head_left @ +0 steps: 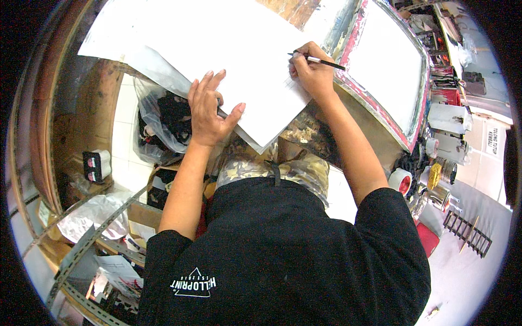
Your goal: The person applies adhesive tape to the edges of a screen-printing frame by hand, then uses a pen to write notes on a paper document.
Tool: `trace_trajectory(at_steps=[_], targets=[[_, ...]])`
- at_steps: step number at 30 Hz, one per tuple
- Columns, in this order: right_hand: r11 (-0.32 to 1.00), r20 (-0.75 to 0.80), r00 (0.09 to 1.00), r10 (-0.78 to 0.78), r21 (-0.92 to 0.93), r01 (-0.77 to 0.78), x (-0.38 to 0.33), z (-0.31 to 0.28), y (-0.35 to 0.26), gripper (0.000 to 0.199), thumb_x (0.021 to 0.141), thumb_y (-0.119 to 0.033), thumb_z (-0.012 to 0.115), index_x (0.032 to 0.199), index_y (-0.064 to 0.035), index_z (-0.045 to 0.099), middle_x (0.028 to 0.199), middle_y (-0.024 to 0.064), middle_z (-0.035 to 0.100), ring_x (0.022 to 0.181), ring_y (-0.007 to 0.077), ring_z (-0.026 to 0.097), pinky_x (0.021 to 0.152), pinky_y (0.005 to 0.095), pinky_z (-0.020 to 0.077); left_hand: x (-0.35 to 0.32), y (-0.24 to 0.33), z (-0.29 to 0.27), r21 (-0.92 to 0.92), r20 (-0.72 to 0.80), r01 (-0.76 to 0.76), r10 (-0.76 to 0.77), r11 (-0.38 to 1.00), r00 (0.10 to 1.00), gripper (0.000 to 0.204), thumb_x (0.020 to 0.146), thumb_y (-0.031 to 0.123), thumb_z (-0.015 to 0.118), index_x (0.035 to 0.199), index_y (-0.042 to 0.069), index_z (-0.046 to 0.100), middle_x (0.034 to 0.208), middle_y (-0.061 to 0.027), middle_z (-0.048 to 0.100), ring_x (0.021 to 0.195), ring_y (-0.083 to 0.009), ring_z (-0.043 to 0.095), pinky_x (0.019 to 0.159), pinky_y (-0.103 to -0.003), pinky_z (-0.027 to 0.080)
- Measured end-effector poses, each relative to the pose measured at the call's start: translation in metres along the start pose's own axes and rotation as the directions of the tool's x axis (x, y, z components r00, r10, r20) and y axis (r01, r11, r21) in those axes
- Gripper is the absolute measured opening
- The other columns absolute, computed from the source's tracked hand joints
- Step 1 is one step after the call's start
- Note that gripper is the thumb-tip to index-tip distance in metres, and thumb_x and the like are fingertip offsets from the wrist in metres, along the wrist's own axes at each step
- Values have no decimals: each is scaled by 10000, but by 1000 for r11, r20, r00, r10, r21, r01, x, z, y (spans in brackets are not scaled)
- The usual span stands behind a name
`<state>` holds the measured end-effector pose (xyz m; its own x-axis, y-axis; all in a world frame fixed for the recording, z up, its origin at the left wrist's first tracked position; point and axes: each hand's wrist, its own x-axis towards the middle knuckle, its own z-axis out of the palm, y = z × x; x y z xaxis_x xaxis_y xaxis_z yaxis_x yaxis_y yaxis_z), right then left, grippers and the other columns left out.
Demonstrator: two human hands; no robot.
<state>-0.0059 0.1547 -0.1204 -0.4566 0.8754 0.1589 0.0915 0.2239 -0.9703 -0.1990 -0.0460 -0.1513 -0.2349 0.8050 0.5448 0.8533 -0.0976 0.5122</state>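
Observation:
A large white sheet of paper (239, 49) lies on the worktop in front of me, with one corner pointing toward my body. A greyish layer shows under its near left edge. My left hand (209, 111) rests on that edge, its fingers spread and thumb apart. A small dark piece shows under the palm, too hidden to name. My right hand (315, 73) pinches a slim black-and-white pen (324, 62) above the right part of the paper, its dark tip pointing left. Faint marks show on the paper just below this hand.
Right of the paper lies a framed screen (389, 68) with a paint-stained reddish border. Beyond it stand several cans and tubs (448, 119). At left, a clear plastic bag (155, 122) holds dark things. A metal-angle shelf (92, 239) stands at lower left.

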Motion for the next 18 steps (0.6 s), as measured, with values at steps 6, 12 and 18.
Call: trace_trajectory(at_steps=[6,12,18], targets=[[967,60,992,-109,-225,120,4,-1,-3,86,937,-28,621,855,-1,613,661,41,626,564,82,597,501,256,476,0,1,-1,11,-18,-16,16,1000,1000,444,911,448,734,879,105,453,1437,-156,601,1425,-373,447,1211,-544,219],[938,81,984,-157,-299,174,7,-4,3,116,930,-17,607,816,0,596,659,42,627,560,83,598,498,256,476,2,2,-2,11,-15,-17,17,1000,1000,444,912,450,732,876,104,457,1434,-159,603,1425,-369,449,1212,-537,227],[999,-23,999,-36,4,36,4,0,4,148,943,-14,569,795,-2,576,653,47,629,558,97,608,490,260,482,1,0,-1,14,-15,-11,11,1000,1000,447,913,463,730,869,110,459,1425,-159,610,1428,-372,446,1218,-537,220]])
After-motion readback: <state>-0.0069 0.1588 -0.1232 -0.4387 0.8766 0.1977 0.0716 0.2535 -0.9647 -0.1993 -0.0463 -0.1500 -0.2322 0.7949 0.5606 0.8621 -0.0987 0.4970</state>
